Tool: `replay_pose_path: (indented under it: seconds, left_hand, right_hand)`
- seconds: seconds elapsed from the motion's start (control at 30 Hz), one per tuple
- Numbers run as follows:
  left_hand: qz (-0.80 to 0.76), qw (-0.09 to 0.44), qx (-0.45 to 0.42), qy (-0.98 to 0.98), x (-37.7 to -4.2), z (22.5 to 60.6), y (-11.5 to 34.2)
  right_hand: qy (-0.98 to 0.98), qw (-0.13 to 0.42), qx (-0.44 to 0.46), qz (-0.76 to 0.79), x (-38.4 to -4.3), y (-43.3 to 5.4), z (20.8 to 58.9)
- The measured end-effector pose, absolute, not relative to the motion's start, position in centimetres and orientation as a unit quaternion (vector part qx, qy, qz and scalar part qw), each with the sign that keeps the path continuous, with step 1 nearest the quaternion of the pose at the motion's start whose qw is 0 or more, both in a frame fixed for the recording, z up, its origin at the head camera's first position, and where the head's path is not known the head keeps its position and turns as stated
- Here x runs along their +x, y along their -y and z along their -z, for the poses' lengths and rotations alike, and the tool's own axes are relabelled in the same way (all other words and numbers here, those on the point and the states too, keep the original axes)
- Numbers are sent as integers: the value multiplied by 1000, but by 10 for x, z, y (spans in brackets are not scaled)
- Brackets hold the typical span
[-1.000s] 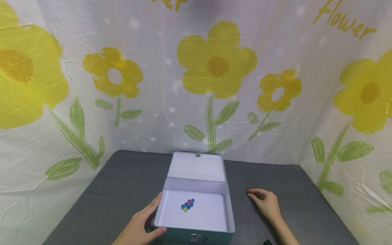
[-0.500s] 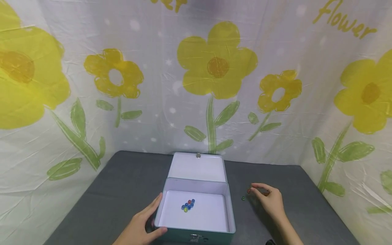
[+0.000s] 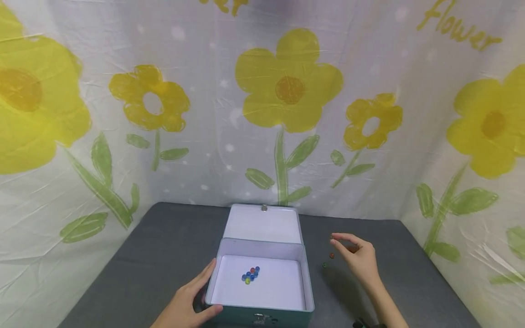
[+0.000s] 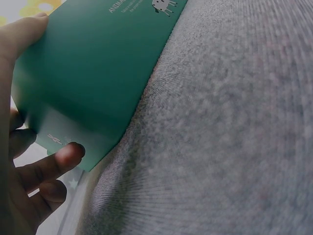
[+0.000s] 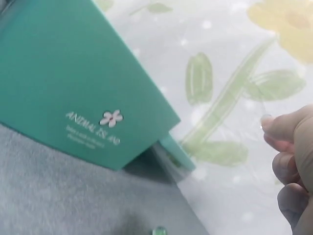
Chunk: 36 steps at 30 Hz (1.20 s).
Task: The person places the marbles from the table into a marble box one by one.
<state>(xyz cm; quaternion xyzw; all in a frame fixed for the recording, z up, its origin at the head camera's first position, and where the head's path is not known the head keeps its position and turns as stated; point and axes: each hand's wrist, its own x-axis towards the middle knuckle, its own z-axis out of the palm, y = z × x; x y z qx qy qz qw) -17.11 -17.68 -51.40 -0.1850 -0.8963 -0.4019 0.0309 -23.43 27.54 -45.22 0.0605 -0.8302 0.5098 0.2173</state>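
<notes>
A green tin box [image 3: 262, 316] with a white inside stands with its lid [image 3: 263, 223] folded back. Several marbles [image 3: 250, 275], blue, red and yellow-green, lie together on its floor. My left hand [image 3: 184, 296] grips the box's front left corner, the thumb at the front rim and fingers along the left side. Right of the box, my right hand [image 3: 357, 259] is raised above the table and pinches a tiny marble [image 3: 331, 237] between thumb and index finger; its colour is hard to tell. Below the fingertips lie a red-brown marble [image 3: 331, 255] and a green marble [image 3: 325, 264].
The box stands on a dark grey cloth-covered table [image 3: 172, 241]. A white curtain [image 3: 213, 150] printed with yellow flowers hangs behind and at both sides. A small black object [image 3: 361, 323] shows by the right wrist at the bottom edge.
My right hand has lifted up and away from the table with a small marble at its fingertips, uncovering the red-brown marble. The left hand keeps its place on the box.
</notes>
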Motion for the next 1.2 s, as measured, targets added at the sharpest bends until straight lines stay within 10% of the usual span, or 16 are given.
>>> replay_pose_path:
  seconds: [1.2]
  left_hand:
    - [376,74,-206,900,-172,520,176]
  right_hand:
    - [800,158,148,-560,-245,-184,459]
